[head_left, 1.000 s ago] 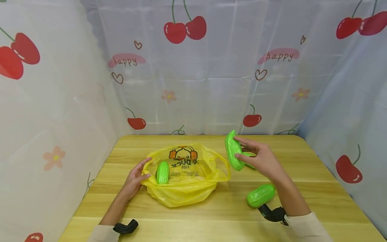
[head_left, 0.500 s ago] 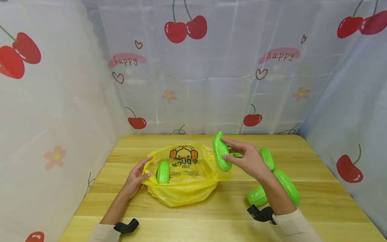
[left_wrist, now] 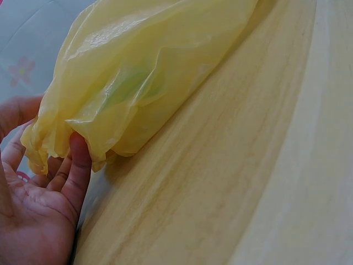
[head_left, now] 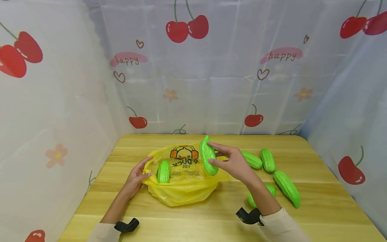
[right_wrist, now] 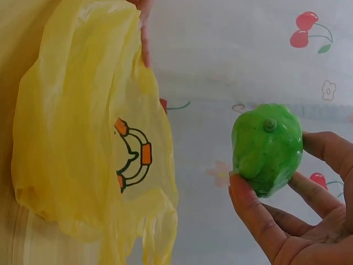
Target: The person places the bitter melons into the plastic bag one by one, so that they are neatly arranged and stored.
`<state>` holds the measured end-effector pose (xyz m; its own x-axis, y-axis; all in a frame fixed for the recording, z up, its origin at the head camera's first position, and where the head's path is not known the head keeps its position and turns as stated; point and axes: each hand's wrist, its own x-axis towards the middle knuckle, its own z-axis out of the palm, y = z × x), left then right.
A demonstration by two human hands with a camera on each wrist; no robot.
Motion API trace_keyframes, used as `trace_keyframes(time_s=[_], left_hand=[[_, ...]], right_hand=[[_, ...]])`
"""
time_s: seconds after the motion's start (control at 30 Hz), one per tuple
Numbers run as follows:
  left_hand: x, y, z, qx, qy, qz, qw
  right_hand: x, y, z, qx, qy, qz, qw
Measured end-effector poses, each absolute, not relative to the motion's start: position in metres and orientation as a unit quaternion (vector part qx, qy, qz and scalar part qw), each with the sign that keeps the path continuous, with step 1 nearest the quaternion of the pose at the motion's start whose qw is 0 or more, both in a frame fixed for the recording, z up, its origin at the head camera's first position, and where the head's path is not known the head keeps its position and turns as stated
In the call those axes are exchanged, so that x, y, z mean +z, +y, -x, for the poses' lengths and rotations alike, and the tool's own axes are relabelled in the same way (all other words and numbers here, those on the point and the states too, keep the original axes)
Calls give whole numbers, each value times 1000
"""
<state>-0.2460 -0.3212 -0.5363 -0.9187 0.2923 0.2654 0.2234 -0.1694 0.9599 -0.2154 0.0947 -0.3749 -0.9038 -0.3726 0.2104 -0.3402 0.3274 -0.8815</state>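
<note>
A yellow plastic bag (head_left: 181, 196) with a duck print lies on the table, its mouth facing up and toward me. My left hand (head_left: 135, 178) grips the bag's left rim; in the left wrist view the thumb and fingers (left_wrist: 80, 165) pinch the crumpled film. One glossy green cucumber (head_left: 163, 172) lies inside the bag at the left. My right hand (head_left: 234, 163) holds another cucumber (head_left: 208, 156) between thumb and fingers, tilted nearly upright over the right side of the bag's mouth. The right wrist view shows that cucumber (right_wrist: 267, 149) end-on, with a small stem nub.
Several more cucumbers lie on the wooden table to the right: one angled (head_left: 252, 159), one beside it (head_left: 268, 160), and one nearer (head_left: 287, 189). Another cucumber (head_left: 270, 189) is partly hidden by my right forearm. A cherry-print curtain (head_left: 211, 84) surrounds the table.
My right hand has carried its cucumber left, from beside the bag to over its mouth. More cucumbers on the right have come into view. My left hand keeps its grip on the rim.
</note>
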Motion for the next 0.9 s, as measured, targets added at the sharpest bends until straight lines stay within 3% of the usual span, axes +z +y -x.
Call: trace_keyframes(time_s=[0.9], left_hand=[[-538,-321,246,743,639,-196,25]], right_hand=[[-387,30,224,-570,789,228,32]])
